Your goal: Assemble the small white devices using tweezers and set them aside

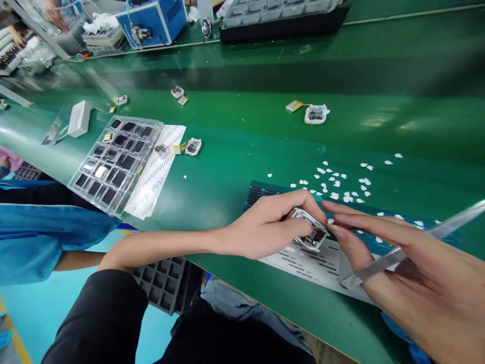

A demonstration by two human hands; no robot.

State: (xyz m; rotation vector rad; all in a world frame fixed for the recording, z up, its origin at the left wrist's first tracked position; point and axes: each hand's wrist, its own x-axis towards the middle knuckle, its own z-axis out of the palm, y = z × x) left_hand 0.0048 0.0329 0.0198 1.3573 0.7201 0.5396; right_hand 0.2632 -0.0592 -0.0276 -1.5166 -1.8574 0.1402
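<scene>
My left hand grips a small white device case with its circuit board showing. At the case's right edge, the thumb and forefinger of my right hand pinch a tiny white sticker. A flat metal tool, looking like tweezers, lies across the right palm behind the thumb; its far end runs out of view. Beneath both hands are a printed white sheet and a dark teal sheet. Many small white stickers are scattered just beyond them.
Other opened cases with yellow batteries lie across the green table. A clear compartment tray and paper strips are at left. A blue box and black tray stand behind. A co-worker's blue sleeve is at left.
</scene>
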